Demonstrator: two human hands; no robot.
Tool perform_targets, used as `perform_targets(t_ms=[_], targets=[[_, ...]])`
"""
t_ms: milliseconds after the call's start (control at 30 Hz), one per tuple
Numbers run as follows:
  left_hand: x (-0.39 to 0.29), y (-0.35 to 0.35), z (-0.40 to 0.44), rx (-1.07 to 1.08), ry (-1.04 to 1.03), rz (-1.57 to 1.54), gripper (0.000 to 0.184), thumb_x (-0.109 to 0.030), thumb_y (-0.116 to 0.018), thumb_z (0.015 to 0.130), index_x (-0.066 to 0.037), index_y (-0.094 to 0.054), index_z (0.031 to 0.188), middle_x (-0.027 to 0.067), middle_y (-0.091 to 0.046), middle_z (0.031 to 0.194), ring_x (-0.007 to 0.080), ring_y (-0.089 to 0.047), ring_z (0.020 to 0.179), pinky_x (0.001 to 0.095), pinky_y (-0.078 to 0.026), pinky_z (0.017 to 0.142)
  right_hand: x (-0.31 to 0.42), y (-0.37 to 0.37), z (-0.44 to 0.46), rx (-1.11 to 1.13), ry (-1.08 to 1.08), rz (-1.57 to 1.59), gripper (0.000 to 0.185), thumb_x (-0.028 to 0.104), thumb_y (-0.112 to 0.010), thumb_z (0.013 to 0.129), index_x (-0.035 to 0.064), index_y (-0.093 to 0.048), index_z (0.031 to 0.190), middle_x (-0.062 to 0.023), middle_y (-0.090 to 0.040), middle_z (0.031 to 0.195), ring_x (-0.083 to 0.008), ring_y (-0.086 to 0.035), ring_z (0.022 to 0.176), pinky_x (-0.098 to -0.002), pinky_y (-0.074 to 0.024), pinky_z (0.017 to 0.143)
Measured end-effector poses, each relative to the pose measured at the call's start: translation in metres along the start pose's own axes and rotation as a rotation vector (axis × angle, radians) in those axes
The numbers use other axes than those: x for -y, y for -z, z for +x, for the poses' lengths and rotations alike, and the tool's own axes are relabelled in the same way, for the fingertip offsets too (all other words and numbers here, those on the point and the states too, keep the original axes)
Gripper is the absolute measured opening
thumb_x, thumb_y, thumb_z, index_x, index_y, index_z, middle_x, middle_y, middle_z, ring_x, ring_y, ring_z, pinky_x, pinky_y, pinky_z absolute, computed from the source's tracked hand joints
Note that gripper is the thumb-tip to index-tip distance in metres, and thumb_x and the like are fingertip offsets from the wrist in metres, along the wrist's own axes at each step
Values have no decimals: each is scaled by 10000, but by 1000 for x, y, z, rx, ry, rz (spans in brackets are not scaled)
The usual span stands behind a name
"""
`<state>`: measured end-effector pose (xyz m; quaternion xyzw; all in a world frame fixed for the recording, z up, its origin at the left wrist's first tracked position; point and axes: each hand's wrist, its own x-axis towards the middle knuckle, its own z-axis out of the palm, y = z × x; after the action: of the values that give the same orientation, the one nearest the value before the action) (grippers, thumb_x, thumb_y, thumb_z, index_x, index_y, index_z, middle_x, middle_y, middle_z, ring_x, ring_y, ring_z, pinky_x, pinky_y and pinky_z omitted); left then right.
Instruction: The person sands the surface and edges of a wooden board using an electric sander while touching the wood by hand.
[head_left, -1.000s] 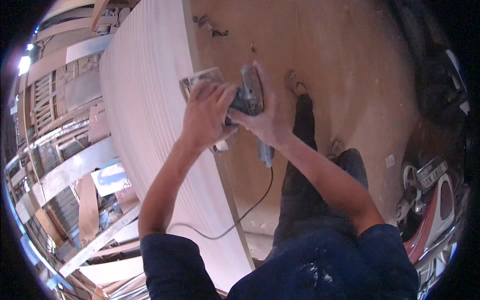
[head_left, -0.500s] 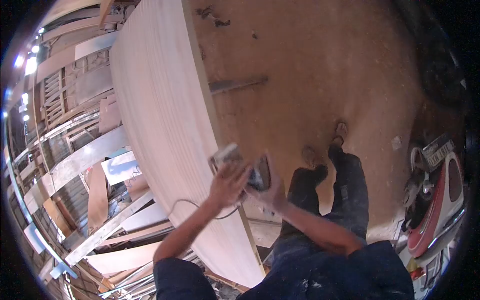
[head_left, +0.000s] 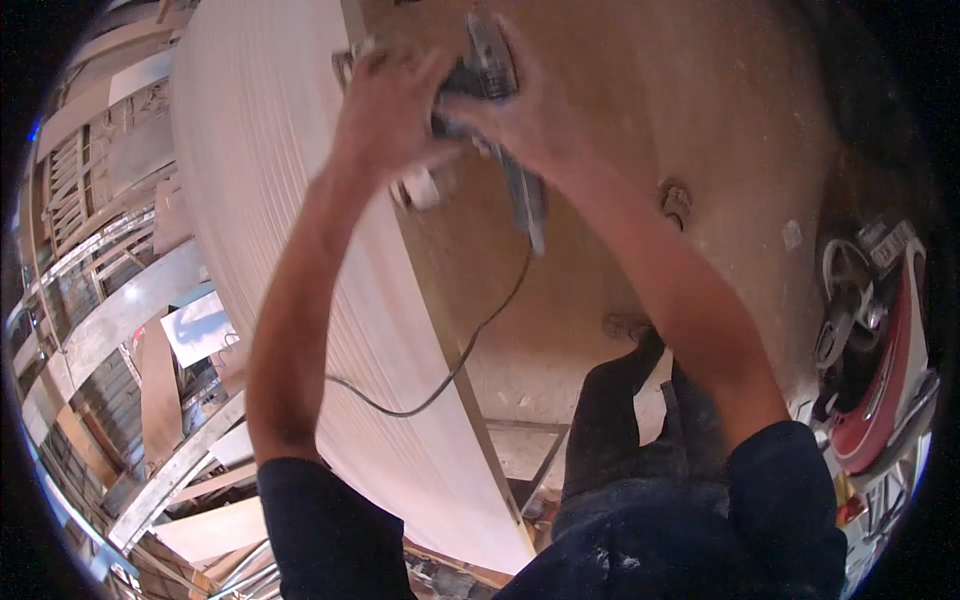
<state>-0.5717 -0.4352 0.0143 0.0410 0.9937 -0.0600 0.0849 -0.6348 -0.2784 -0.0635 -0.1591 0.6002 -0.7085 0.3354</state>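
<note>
A dark, dusty corded power tool (head_left: 487,60) is at the top centre, at the right edge of a long pale wooden panel (head_left: 265,150). My left hand (head_left: 392,108) is wrapped over the tool's left part, slightly blurred. Around the middle of its body, my right hand (head_left: 530,110) is closed, the thumb reaching across toward my left hand. From the tool's lower end a dark cord (head_left: 478,335) curves down and over the panel.
Stacked boards and planks (head_left: 160,390) lie beyond the panel on the left. A red and white motorbike (head_left: 880,400) stands at the right. Brown floor (head_left: 600,60) stretches between, with my feet on it. A thin frame (head_left: 540,425) shows beside the panel's lower end.
Both hands and the tool have moved from mid-panel up along its edge, to the top of the view. My arms are more stretched out, and the cord now hangs longer.
</note>
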Motion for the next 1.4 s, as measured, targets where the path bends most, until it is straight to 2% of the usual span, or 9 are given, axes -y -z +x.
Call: perform_targets(t_ms=[267, 400, 467, 600, 767, 867, 1033, 1167, 1400], targets=[[-179, -11, -214, 310, -73, -152, 728, -309, -747, 728, -54, -522, 1372, 142, -560, 1381, 309, -505, 1299, 468, -307, 1151, -65, -22, -276, -107, 25, -212, 1187, 215, -941, 662, 31, -210, 1579, -228, -535, 1411, -332, -562, 1281, -398, -456, 1071], [-234, 1, -271, 452, -47, -382, 762, -287, -761, 699, -39, -510, 1374, 152, -518, 1435, 300, -486, 1326, 444, -301, 1148, -55, -28, -373, -60, -243, -43, 1180, 189, -923, 680, 61, -187, 1594, -227, -512, 1428, -322, -534, 1318, -397, -430, 1097], [-237, 5, -275, 516, -59, -349, 827, -336, -763, 685, -69, -500, 1422, 117, -520, 1455, 253, -494, 1328, 455, -259, 1170, -46, -26, -371, -17, -388, 84, 1183, 186, -921, 682, 65, -181, 1596, -228, -508, 1433, -323, -525, 1327, -400, -415, 1112], [-174, 10, -212, 254, -43, -218, 835, -334, -808, 619, -54, -538, 1358, 135, -560, 1363, 275, -524, 1272, 461, -313, 1148, -42, -27, -279, -82, -25, -59, 1166, 201, -916, 690, 75, -192, 1595, -208, -554, 1397, -295, -550, 1292, -405, -432, 1105], [-50, 7, -78, -147, -71, -7, 803, -375, -848, 629, -78, -570, 1321, 146, -663, 1177, 309, -574, 1202, 512, -316, 1134, -11, -19, -81, -62, 1, 105, 1151, 294, -923, 674, 72, -242, 1574, -232, -567, 1375, -310, -559, 1277, -406, -451, 1084], [-23, 26, -17, 41, 29, -124, 885, -363, -918, 516, -100, -574, 1288, 185, -591, 1324, 410, -525, 1225, 546, -325, 1098, 3, -5, -25, -34, -34, 50, 1159, 337, -916, 670, 70, -241, 1573, -253, -586, 1341, -339, -586, 1238, -409, -466, 1065], [-50, 8, -62, -3, -24, 12, 896, -427, -863, 615, -105, -527, 1381, 142, -637, 1243, 315, -543, 1255, 529, -308, 1130, -18, -8, -73, -61, -2, -86, 1167, 329, -913, 672, 37, -230, 1571, -263, -592, 1327, -349, -600, 1213, -403, -469, 1064], [-146, 14, -172, 477, 82, -95, 867, -357, -783, 666, -69, -487, 1429, 166, -523, 1426, 385, -485, 1311, 511, -292, 1170, -12, -15, -227, -31, -32, -28, 1161, 252, -925, 673, 41, -230, 1578, -240, -547, 1406, -341, -560, 1292, -397, -433, 1101], [-190, 35, -238, 415, -32, -456, 831, -319, -778, 662, -39, -511, 1398, 139, -511, 1458, 297, -511, 1305, 468, -319, 1145, -3, -27, -313, -19, -281, 51, 1177, 230, -926, 681, 53, -199, 1591, -237, -508, 1445, -374, -536, 1312, -414, -412, 1112]])
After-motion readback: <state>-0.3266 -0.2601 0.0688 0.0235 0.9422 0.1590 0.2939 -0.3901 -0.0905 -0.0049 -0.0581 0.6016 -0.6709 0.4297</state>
